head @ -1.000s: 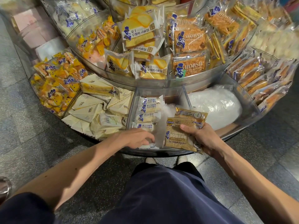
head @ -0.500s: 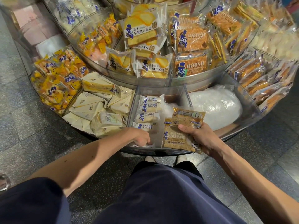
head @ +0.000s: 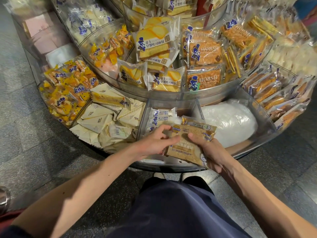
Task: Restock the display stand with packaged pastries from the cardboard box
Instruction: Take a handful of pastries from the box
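Over the lower-tier compartment (head: 171, 103) of the display stand (head: 223, 93) — part-filled — the right hand (head: 211, 152) clamps brown pastry packets (head: 185, 145); the left hand (head: 154, 143), fingers loosely spread, touches them. Placement remains; the cardboard box is unseen.

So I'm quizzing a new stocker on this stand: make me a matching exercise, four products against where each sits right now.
Things:
1. brown packs
2. triangle sandwiches
3. white bag
4. yellow cakes

Places:
A. bottom tier, far left bin
B. bottom tier bin right of the hands
C. held in the right hand, left hand touching
D. bottom tier bin just left of the hands

Pairs: 1-C, 2-D, 3-B, 4-A
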